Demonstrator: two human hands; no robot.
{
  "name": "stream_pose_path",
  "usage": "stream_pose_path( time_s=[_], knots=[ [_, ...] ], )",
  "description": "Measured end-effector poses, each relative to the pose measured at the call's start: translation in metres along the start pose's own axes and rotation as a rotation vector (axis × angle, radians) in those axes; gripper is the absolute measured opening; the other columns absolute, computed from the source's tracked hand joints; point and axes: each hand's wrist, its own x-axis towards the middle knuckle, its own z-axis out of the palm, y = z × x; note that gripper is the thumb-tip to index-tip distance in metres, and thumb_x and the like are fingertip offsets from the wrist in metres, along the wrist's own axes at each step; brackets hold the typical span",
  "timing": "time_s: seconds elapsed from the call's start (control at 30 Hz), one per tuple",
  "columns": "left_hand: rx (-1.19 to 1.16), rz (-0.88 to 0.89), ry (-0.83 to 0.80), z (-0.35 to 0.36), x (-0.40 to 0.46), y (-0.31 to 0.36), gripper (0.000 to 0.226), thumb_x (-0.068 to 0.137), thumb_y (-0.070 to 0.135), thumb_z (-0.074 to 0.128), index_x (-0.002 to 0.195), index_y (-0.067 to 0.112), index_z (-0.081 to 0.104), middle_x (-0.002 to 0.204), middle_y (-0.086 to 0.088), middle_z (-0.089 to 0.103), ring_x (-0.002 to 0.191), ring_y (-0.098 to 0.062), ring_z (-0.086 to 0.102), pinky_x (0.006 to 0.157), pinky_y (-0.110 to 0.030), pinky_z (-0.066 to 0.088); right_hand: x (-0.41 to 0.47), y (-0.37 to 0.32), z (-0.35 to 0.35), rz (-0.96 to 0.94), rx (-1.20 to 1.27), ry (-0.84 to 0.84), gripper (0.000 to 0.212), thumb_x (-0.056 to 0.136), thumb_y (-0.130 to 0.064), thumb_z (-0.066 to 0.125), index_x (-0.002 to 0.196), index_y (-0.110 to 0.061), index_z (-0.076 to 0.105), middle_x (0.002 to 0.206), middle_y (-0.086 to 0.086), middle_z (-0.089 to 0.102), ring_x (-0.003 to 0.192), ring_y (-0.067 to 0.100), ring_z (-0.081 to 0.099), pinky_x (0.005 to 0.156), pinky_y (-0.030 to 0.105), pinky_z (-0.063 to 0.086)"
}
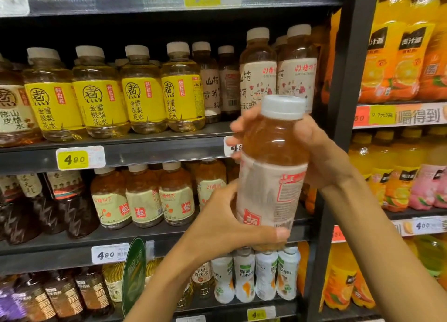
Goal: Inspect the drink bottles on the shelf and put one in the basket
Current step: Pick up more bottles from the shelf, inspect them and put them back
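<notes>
Amber bottle (pixel 272 176) upright, off shelf (pixel 145 149) | left hand (pixel 225 225) cupping base, fingers curled | right hand (pixel 321 149) gripping neck

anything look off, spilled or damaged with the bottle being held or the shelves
Nothing stands out. The amber drink bottle is capped, upright and intact, held by the left hand low down and the right hand near its shoulder. No spill shows. The yellow-label bottles stand upright in a row on the shelf.

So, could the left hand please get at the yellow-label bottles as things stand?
Probably not yet: the left hand grips the held bottle with the right hand. The yellow-label bottles stand unobstructed.
</notes>
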Motion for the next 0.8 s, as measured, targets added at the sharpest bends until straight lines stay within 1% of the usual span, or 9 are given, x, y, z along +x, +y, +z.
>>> stream_pose_path(
  time_s=[0.13,0.27,0.33,0.4,0.47,0.57,0.67,0.73,0.8],
  knots=[
    [-0.092,0.007,0.074,0.004,-0.002,-0.007,0.065,0.061,0.037,0.083,0.119,0.04,0.054,0.117,0.02,0.066,0.109,-0.001,0.063,0.086,-0.014,0.05,-0.003,0.001,-0.001,-0.005,-0.138,0.192,0.029,0.081,-0.022,0.07,0.108,-0.012,0.066,0.105,0.003,0.071,0.101,0.021,0.067,0.084,0.03,0.054],
    [0.037,0.077,0.261,0.023,0.001,0.001,0.094,0.063,0.045,0.082,0.139,0.046,0.028,0.126,0.033,0.051,0.116,0.01,0.052,0.088,-0.008,0.047,-0.001,0.002,0.012,-0.031,-0.218,0.557,0.03,0.083,-0.029,0.07,0.104,-0.008,0.068,0.091,0.004,0.074,0.085,0.014,0.072,0.068,0.018,0.054],
    [0.063,0.078,0.336,0.034,0.005,0.004,0.097,0.061,0.041,0.085,0.138,0.043,0.026,0.121,0.032,0.051,0.113,0.013,0.051,0.087,-0.003,0.044,0.003,0.003,0.019,-0.028,-0.264,0.617,0.026,0.085,-0.031,0.069,0.1,-0.01,0.069,0.09,0.005,0.074,0.082,0.013,0.072,0.065,0.017,0.055],
    [0.031,0.07,0.374,0.033,0.008,0.003,0.084,0.062,0.029,0.087,0.13,0.035,0.038,0.114,0.024,0.059,0.105,0.01,0.057,0.082,-0.005,0.046,0.006,-0.001,0.021,0.006,-0.34,0.575,0.022,0.086,-0.039,0.066,0.094,-0.018,0.072,0.09,0.002,0.075,0.084,0.011,0.072,0.07,0.018,0.056],
    [-0.061,0.054,0.323,0.023,0.007,0.003,0.07,0.063,0.016,0.088,0.119,0.031,0.049,0.107,0.014,0.069,0.098,0.001,0.065,0.077,-0.014,0.053,0.006,-0.007,0.016,0.057,-0.266,0.495,0.027,0.088,-0.046,0.06,0.093,-0.024,0.074,0.095,0.001,0.075,0.092,0.013,0.071,0.082,0.029,0.057],
    [-0.247,0.021,0.126,0.01,-0.002,0.004,0.062,0.056,0.023,0.085,0.111,0.029,0.056,0.101,0.012,0.074,0.093,-0.006,0.07,0.07,-0.017,0.055,0.006,-0.011,0.003,0.112,-0.155,0.452,0.038,0.093,-0.046,0.048,0.116,-0.022,0.065,0.113,0.003,0.071,0.109,0.018,0.065,0.1,0.043,0.048],
    [-0.455,-0.039,-0.084,0.009,-0.008,0.003,0.071,0.049,0.027,0.087,0.114,0.022,0.059,0.106,-0.002,0.074,0.098,-0.017,0.071,0.075,-0.025,0.056,0.008,-0.007,0.002,0.129,0.042,0.359,0.047,0.089,-0.047,0.05,0.119,-0.012,0.062,0.112,0.011,0.068,0.113,0.029,0.063,0.099,0.043,0.05],
    [-0.531,-0.062,-0.174,0.011,-0.009,-0.001,0.076,0.046,0.036,0.093,0.114,0.021,0.064,0.11,-0.007,0.072,0.103,-0.022,0.069,0.08,-0.029,0.056,0.008,-0.005,0.007,0.126,0.221,0.259,0.045,0.085,-0.045,0.054,0.106,-0.007,0.066,0.101,0.013,0.071,0.103,0.031,0.067,0.092,0.042,0.054],
    [-0.572,-0.083,-0.206,0.011,-0.009,-0.003,0.074,0.046,0.04,0.093,0.113,0.023,0.067,0.114,-0.009,0.071,0.107,-0.024,0.067,0.085,-0.032,0.055,0.009,-0.003,0.009,0.118,0.242,0.259,0.035,0.089,-0.038,0.055,0.097,-0.006,0.065,0.088,0.01,0.073,0.088,0.026,0.07,0.079,0.036,0.058]
  ],
)
